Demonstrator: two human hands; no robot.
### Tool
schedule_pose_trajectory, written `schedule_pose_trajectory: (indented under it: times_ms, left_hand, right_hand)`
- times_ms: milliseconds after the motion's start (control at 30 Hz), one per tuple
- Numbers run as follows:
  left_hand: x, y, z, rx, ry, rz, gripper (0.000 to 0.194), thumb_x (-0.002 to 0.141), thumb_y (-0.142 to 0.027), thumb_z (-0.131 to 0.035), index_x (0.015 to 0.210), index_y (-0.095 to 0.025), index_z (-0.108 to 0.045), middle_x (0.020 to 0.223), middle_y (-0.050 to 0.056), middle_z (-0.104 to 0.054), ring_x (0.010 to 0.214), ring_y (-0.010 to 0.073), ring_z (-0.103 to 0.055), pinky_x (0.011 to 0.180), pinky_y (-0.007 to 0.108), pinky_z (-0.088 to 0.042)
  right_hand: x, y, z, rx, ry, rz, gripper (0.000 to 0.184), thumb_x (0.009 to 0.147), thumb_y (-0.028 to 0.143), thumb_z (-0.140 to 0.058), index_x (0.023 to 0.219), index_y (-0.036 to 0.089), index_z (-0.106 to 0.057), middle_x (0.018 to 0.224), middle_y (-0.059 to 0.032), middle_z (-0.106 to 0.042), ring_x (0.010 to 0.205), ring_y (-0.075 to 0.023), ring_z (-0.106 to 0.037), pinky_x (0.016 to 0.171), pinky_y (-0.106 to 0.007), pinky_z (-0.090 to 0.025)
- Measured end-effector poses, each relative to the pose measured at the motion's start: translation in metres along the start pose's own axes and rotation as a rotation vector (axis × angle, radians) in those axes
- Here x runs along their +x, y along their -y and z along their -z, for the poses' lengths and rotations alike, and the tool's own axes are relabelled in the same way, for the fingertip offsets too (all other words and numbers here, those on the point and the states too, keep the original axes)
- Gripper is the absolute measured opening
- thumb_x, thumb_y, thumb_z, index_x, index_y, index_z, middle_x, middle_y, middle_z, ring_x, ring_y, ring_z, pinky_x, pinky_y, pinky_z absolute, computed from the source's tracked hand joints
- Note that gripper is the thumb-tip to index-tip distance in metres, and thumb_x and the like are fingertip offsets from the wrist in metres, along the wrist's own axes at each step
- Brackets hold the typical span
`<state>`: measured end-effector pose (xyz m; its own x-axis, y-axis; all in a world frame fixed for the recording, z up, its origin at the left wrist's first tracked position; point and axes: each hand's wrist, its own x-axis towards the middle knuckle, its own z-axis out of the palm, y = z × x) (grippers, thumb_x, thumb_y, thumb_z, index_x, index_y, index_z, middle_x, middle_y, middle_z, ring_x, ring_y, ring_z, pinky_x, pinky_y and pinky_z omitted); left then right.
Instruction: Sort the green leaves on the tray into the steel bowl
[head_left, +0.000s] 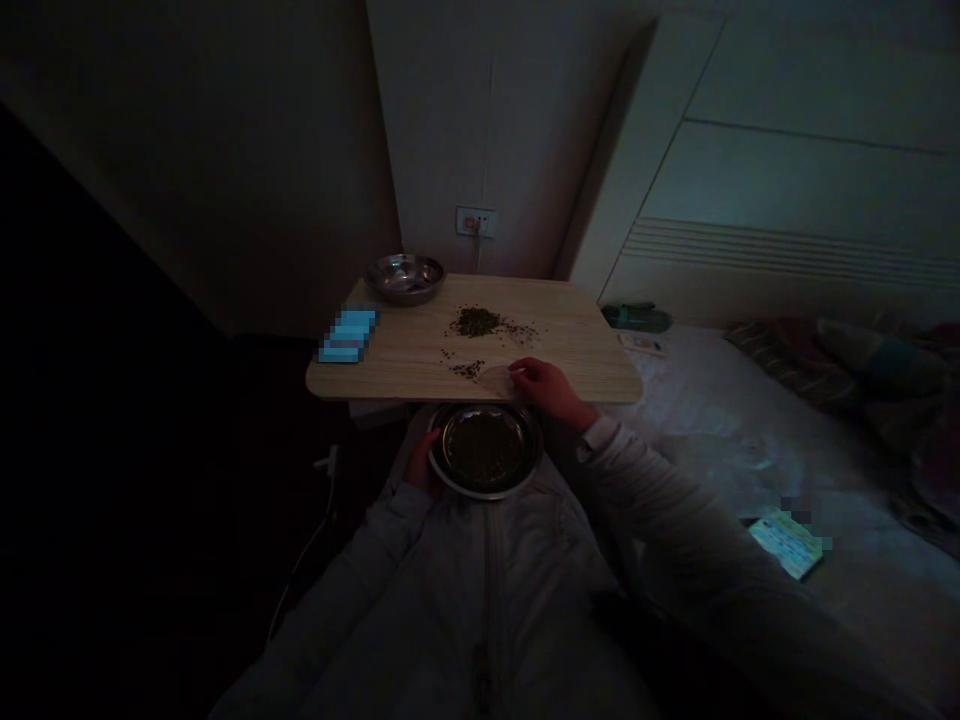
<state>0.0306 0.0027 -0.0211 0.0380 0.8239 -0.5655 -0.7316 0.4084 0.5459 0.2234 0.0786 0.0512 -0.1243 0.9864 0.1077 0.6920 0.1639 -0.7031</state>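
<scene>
A round steel bowl (pixel 437 462) rests in my lap, just under the front edge of the small wooden table (pixel 397 370), with a layer of dark beans in it. Its left rim is gripped by my left hand (pixel 424 465). Over the table's front edge is my right hand (pixel 546 388), palm down, its fingers bent and drawn together. What they hold, if anything, is too dark to make out. Left of those fingertips lies a small scatter of beans (pixel 468 370). Farther back sits a denser heap of small green beans (pixel 478 321), with loose ones spread to its right.
Another steel bowl (pixel 405 280) stands at the table's back left corner, with a lit phone (pixel 348 336) in front of it. On the bed to the right are a green bottle (pixel 637 318) and a second lit screen (pixel 786 543). A white cable (pixel 306 550) hangs at the left.
</scene>
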Motion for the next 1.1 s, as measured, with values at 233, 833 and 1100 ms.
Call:
schedule_pose_trajectory:
  times_ms: [233,833,1100]
  left_hand:
    - [0.001,0.000,0.001,0.007,-0.003,-0.033,0.020,0.078,-0.023,-0.051,0.074,-0.021,-0.071,0.072,0.007,-0.076,0.111,0.0275,-0.061,0.101,0.040,-0.043]
    - [0.006,0.002,0.010,0.017,0.057,0.003,0.018,0.077,-0.027,-0.054,0.073,-0.021,-0.071,0.070,0.006,-0.075,0.102,0.0266,-0.066,0.099,0.038,-0.044]
    - [0.006,0.003,0.011,0.028,0.039,-0.013,0.019,0.077,-0.028,-0.054,0.079,-0.021,-0.072,0.077,0.007,-0.077,0.112,0.0282,-0.060,0.101,0.040,-0.043]
  right_hand:
    - [0.001,-0.002,-0.004,-0.065,-0.042,0.029,0.020,0.083,0.025,-0.053,0.094,0.017,-0.068,0.072,-0.0027,-0.069,0.063,-0.0129,-0.059,0.062,-0.023,-0.043]
    - [0.046,-0.042,0.030,-0.236,-0.181,-0.054,0.022,0.084,0.024,-0.053,0.099,0.016,-0.065,0.081,-0.0075,-0.071,0.071,-0.0170,-0.063,0.069,-0.028,-0.045]
    - [0.051,-0.044,0.036,-0.223,-0.226,-0.064,0.022,0.084,0.024,-0.053,0.100,0.016,-0.065,0.083,-0.0087,-0.071,0.077,-0.0200,-0.063,0.075,-0.031,-0.046]
